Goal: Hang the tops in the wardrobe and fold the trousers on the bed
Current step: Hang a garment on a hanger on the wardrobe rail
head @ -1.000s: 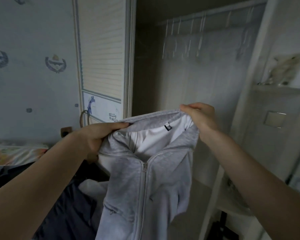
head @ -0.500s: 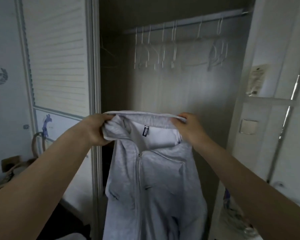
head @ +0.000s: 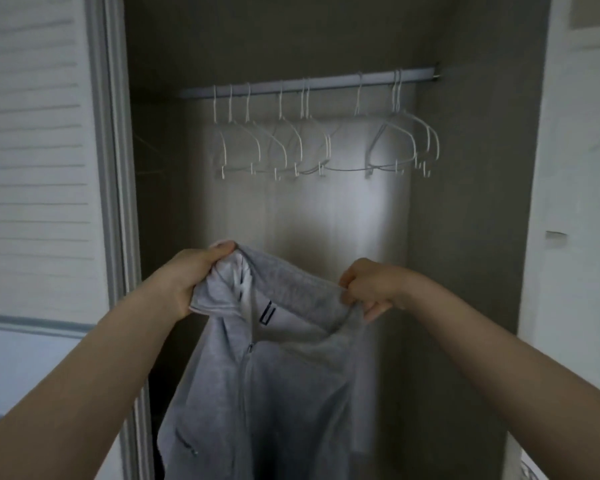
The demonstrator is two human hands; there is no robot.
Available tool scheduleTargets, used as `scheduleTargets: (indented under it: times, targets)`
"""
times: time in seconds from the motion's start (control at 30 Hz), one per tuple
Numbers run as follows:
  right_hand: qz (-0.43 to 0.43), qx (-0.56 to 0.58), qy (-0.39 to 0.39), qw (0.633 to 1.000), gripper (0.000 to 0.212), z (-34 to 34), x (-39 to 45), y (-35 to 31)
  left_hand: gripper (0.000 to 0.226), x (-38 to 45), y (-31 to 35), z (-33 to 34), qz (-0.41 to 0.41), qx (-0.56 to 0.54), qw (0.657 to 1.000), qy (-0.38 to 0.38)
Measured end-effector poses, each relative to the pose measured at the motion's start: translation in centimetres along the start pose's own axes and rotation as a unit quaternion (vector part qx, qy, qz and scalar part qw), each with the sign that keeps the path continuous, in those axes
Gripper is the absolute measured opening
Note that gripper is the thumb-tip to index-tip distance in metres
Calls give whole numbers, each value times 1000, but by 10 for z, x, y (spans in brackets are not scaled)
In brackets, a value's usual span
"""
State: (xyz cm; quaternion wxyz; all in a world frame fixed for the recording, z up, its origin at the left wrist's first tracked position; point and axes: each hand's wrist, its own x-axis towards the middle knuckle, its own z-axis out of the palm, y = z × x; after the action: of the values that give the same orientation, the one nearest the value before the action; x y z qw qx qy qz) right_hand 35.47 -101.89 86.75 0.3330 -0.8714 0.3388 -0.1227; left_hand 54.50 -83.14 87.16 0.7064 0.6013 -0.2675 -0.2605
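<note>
Grey zip top (head: 274,386) held up before the open wardrobe (head: 465,209), collar pinched by left hand (head: 191,277) and right hand (head: 369,289), below empty hangers (head: 312,143); risk of slipping if either grip loosens.

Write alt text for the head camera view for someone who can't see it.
Two bare hands, left hand and right hand, grip the collar of a light grey zip-up hooded jacket before an open wardrobe. Above, empty white wire hangers hang from a pale metal rail; a white slatted door stands left.
</note>
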Motion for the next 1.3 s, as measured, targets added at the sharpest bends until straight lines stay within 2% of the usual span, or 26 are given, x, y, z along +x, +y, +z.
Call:
scheduleTargets:
  times: [0.07,0.1,0.17,0.23,0.3,0.4,0.5,0.6,0.77,0.87,1.07,1.17,1.23,1.3]
  targets:
    - [-4,10,-16,1000,11,-7,1,-13,27,13,-3,3,3,7,1000,-7]
    - [-18,37,18,999,15,-14,5,-21,29,19,-4,6,6,13,1000,-7]
    - [-58,80,143,985,19,-34,16,-36,37,31,-6,14,15,41,999,-1]
    - [-98,29,292,951,20,-60,27,-51,42,41,-7,23,26,49,998,0]
    - [-127,-41,412,901,22,-84,34,-63,45,53,-8,30,34,41,999,9]
    - [-151,-92,507,844,28,-119,41,-78,49,68,-4,34,40,29,999,19]
    - [-141,-141,556,807,28,-153,56,-89,47,82,5,38,48,18,998,19]
    - [-108,-201,554,801,27,-176,74,-95,42,94,16,40,69,22,997,19]
    - [-47,-266,510,816,30,-193,108,-92,38,110,29,37,86,26,996,14]
    - [-38,-275,504,818,28,-198,129,-87,37,118,29,39,85,33,996,5]
    - [-56,-174,424,887,36,-202,157,-87,39,129,26,50,95,44,994,17]
    - [-66,-74,383,918,18,-201,166,-90,36,131,25,54,95,43,994,15]
    - [-77,25,366,927,14,-201,174,-91,36,132,25,56,97,46,994,12]
    - [-100,126,361,919,24,-200,177,-94,37,134,27,58,100,47,994,15]
